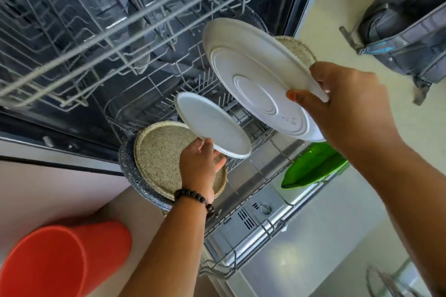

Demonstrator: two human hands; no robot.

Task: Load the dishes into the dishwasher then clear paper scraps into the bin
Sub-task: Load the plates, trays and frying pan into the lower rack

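With the left hand (200, 164) pinching the small plate (212, 125) and the right hand (337, 103) gripping the large plate (255, 77), both over the lower rack (253, 222), each should go down on edge between free tines, one at a time.

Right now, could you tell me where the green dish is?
In the head view, the green dish sits at the right side of the lower rack, below the large white plate held by the right hand.
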